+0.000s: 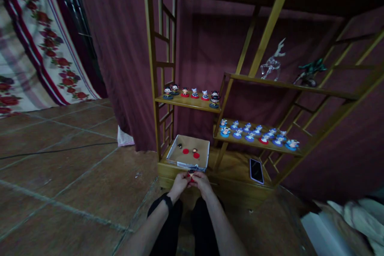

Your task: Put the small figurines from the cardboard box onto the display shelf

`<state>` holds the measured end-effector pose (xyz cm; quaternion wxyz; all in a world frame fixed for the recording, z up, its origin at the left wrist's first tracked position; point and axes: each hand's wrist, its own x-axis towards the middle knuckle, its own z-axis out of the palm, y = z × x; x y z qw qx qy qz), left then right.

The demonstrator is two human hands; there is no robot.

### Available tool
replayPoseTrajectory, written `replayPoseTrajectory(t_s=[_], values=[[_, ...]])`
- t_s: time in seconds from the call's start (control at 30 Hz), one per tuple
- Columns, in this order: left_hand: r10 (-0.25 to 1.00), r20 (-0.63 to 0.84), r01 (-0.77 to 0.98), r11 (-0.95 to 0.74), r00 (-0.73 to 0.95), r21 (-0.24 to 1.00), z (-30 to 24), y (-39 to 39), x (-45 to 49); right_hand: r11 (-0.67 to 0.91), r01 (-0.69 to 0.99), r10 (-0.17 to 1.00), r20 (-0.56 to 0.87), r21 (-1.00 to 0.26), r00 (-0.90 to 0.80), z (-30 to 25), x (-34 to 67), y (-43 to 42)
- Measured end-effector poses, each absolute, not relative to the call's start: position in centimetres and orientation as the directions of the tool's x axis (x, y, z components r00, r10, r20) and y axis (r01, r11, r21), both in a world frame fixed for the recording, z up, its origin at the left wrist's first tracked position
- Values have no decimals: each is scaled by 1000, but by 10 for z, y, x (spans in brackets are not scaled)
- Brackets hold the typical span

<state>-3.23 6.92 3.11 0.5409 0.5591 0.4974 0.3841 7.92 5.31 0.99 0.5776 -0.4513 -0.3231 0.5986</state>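
Between my two hands, just in front of the shallow box, is a small figurine (191, 174) with a dark head and red lower part. My left hand (180, 183), below a dark wristband, is closed on its left side. My right hand (203, 184) grips it from the right, with the fingertips of both hands close together. Behind them the cardboard box (204, 160) holds two red discs (186, 151) and a couple of small dark-headed figure pieces (180, 146). The figurine's lower part is partly hidden by my fingers.
Figurines on round bases stand along the left shelf (192, 102) and the lower right shelf (258, 142). A clear deer-like ornament (271, 66) and a dark green ornament (310, 73) stand higher up. A phone (256, 171) lies at the bottom right. A white box (322, 232) is near the right edge.
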Motion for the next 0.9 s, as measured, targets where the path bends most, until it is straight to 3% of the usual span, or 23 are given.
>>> replayPoseTrajectory(t_s=[0.13, 0.27, 0.67, 0.9], values=[[946, -222, -67, 244, 235, 968, 25, 74, -36, -146, -405, 976, -198, -903, 88, 9, 78, 57], [937, -259, -187, 305, 235, 934, 19, 79, -39, -161, -395, 976, -206, -904, 74, 10, 77, 58], [942, -247, -282, 306, 226, 909, 18, 80, -41, -127, -480, 978, -189, -868, 83, 23, 75, 52], [954, -125, -260, 198, 273, 945, 23, 73, -44, -79, -514, 989, -131, -854, 67, 33, 79, 42]])
